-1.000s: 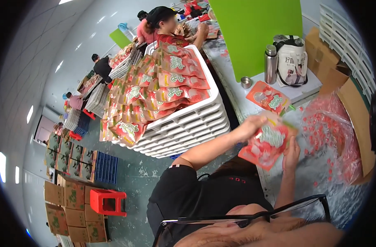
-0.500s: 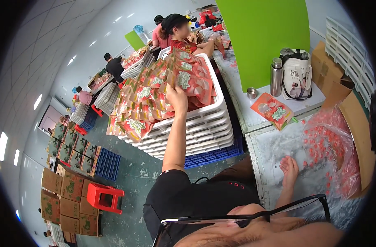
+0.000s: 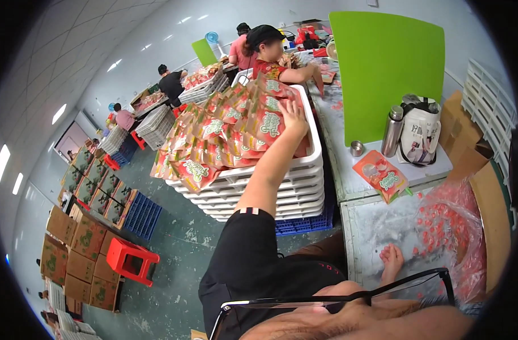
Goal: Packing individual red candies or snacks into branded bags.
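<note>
My left hand (image 3: 294,118) lies with fingers spread on printed red-and-kraft pouches (image 3: 230,127). These are heaped above the rim of the top white plastic crate (image 3: 307,107); nothing is gripped. At the lower right my right hand (image 3: 391,258) rests low over the metal-topped table (image 3: 363,226), its fingers loosely bent and holding nothing visible. Small red-wrapped pieces (image 3: 437,224) lie scattered beside it, in front of a clear plastic bag (image 3: 471,249). One more red pouch (image 3: 382,177) with a green tip at its corner lies flat on the table beyond that hand.
A steel flask (image 3: 392,131), a small metal cup (image 3: 357,148) and a white bag (image 3: 420,133) stand before a green panel (image 3: 386,73). A co-worker (image 3: 267,56) sits beyond the crates. A red stool (image 3: 133,260) and stacked cartons (image 3: 80,266) are at left.
My left hand has shifted right across the heap, from closed on a pouch to spread flat on top. My right hand's fingers are more bent now. The view has turned slightly.
</note>
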Tool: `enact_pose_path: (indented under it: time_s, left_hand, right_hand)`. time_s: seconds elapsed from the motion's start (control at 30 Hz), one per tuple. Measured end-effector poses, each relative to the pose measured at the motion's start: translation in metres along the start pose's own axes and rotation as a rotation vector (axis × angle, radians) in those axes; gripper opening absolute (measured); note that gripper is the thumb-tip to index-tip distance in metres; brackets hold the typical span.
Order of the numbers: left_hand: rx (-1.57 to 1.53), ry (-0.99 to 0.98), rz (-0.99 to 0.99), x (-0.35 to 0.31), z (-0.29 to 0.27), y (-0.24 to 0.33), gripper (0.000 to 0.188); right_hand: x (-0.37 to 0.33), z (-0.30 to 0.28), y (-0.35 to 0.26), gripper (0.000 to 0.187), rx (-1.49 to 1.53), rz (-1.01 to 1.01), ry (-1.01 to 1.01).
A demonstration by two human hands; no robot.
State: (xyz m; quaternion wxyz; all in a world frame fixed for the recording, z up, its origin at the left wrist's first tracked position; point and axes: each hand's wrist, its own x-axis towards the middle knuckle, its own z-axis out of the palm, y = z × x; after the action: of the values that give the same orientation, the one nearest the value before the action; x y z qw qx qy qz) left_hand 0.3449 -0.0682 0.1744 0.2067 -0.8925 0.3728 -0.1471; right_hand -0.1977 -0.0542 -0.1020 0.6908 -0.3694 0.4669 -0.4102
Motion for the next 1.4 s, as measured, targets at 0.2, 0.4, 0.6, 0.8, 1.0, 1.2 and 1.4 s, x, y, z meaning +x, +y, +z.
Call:
enact_pose_path:
  time_s: [0.2,0.4,0.6,0.8,1.0,1.2,1.4]
  left_hand:
    - [-0.031,-0.006,-0.114,0.004,0.008,-0.036,0.065]
    - [-0.011,0.407,-0.054,0.012,0.033,-0.025,0.056]
    - [-0.716,0.898,0.487,-0.056,-0.092,0.118,0.018]
    - [-0.879,0.32,0.747,-0.133,-0.006,0.311,0.046]
    - [-0.852,0.211,0.73,-0.126,0.046,0.356,0.044]
    - [-1.151,0.086,0.692,-0.105,0.056,0.347,0.029]
    - [-1.361,-0.076,0.589,-0.134,0.024,0.308,0.036]
  right_hand:
    - [-0.01,-0.002,-0.012,0.023,0.088,0.027,0.002]
    - [-0.017,0.009,-0.021,0.02,0.093,-0.058,-0.051]
    - [-0.021,0.013,-0.025,0.022,0.093,-0.056,0.012]
    - [-0.028,0.017,-0.026,0.022,0.071,-0.065,-0.004]
    - [-0.033,0.018,-0.019,0.021,0.047,-0.118,0.023]
    - [-0.03,0.019,-0.012,0.02,-0.06,-0.144,0.038]
    - [-0.041,0.046,-0.052,0.02,-0.54,-0.551,0.219]
